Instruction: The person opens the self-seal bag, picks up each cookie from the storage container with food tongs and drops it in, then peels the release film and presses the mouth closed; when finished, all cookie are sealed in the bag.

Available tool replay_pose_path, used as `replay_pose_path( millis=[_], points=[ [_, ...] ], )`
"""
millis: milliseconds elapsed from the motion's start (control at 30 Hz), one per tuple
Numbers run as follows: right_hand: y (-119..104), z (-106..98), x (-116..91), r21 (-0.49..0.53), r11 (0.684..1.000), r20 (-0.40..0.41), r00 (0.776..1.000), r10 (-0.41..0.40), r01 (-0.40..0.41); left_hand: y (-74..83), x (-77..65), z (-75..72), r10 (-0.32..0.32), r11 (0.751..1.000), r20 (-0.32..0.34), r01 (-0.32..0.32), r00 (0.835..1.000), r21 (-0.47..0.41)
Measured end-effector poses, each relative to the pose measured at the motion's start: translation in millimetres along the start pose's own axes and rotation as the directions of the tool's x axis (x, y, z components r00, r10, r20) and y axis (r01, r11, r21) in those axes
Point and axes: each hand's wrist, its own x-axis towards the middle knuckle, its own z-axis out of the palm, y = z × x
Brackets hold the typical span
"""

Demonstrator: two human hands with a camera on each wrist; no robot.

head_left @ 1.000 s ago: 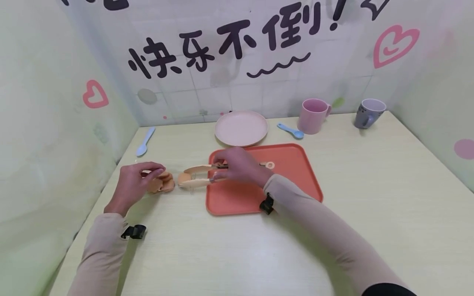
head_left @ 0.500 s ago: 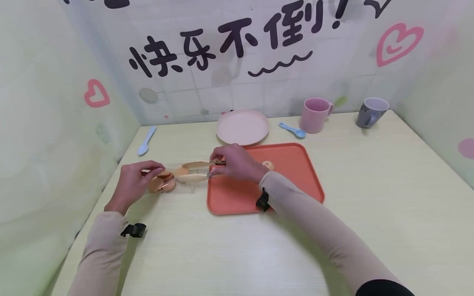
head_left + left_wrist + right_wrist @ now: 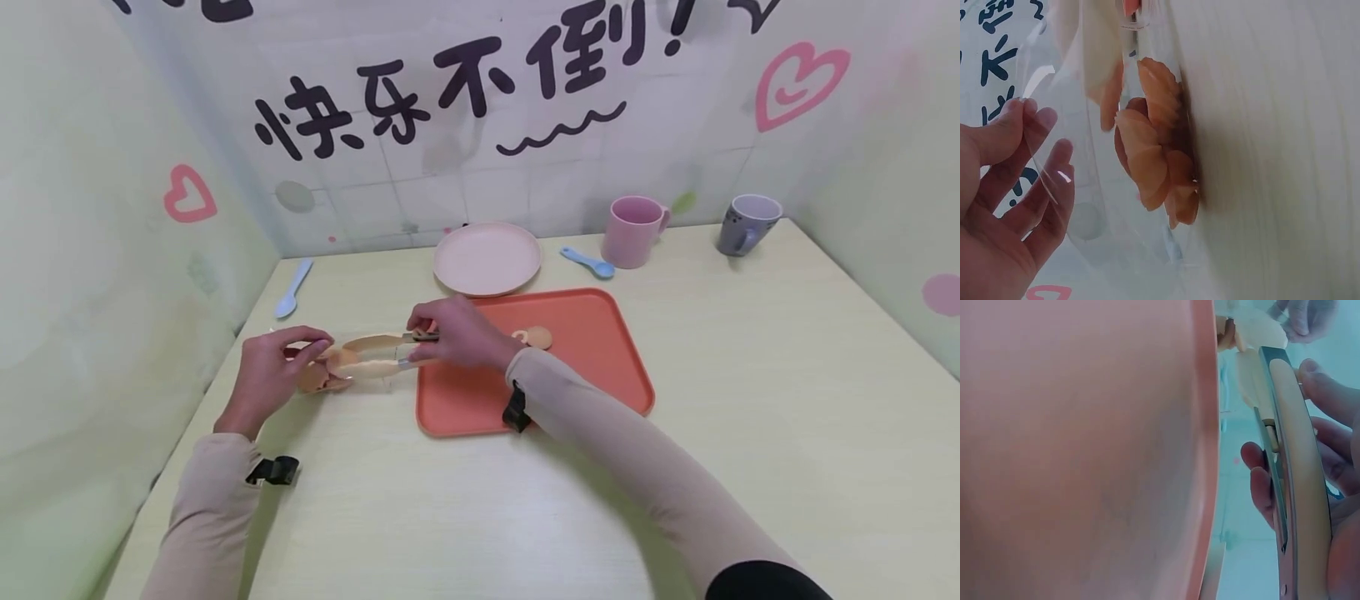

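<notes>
My left hand (image 3: 266, 375) pinches the edge of a clear plastic bag (image 3: 1094, 187) between thumb and fingertips, raising its upper side. Inside lie several flat, rounded, orange-brown pieces (image 3: 1144, 159), like biscuits. My right hand (image 3: 461, 333) grips cream-coloured tongs (image 3: 367, 368) with metal parts, over the tray's left edge. Their tips reach left into the bag, with a round tan piece (image 3: 343, 358) between them. In the right wrist view, fingers (image 3: 1329, 394) wrap the tongs' handle. Whether that piece touches the others is unclear.
An orange tray (image 3: 480, 408) lies right of the bag, with a round tan piece (image 3: 538, 337) on it. Behind stand a pink plate (image 3: 487, 258), a pink mug (image 3: 632, 237) and a grey-purple mug (image 3: 746, 229). Blue spoons (image 3: 588, 263) lie near the back.
The right hand has moved left, carrying the tongs and the round piece from the bag's mouth deeper in among the others. The left hand stays almost where it was.
</notes>
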Motion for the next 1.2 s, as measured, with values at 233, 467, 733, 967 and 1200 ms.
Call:
replay_pose_path(
  millis=[233,467,733,967,1200],
  points=[
    [-8,6,11,-0.042,0.998,0.011,0.999,-0.035,0.036,0.0,-0.1,1.6,-0.001,1.000,-0.034,0.001,0.999,-0.019],
    [-18,12,21,-0.062,0.997,0.027,0.999,-0.043,0.045,1.4,0.1,2.7,-0.003,1.000,-0.045,0.002,0.999,-0.025],
    [-17,16,20,-0.097,0.995,0.013,1.000,0.012,-0.011,-1.5,0.0,5.9,0.016,1.000,-0.079,-0.017,0.997,-0.008],
    [-12,12,14,-0.091,0.996,-0.016,1.000,0.023,-0.025,-3.5,0.5,6.6,0.102,0.994,-0.124,-0.104,0.987,-0.010],
    [-6,-5,-2,0.014,0.999,-0.028,0.999,0.033,-0.033,-2.6,1.6,9.3,0.143,0.990,-0.157,-0.139,0.977,0.032]
  ],
)
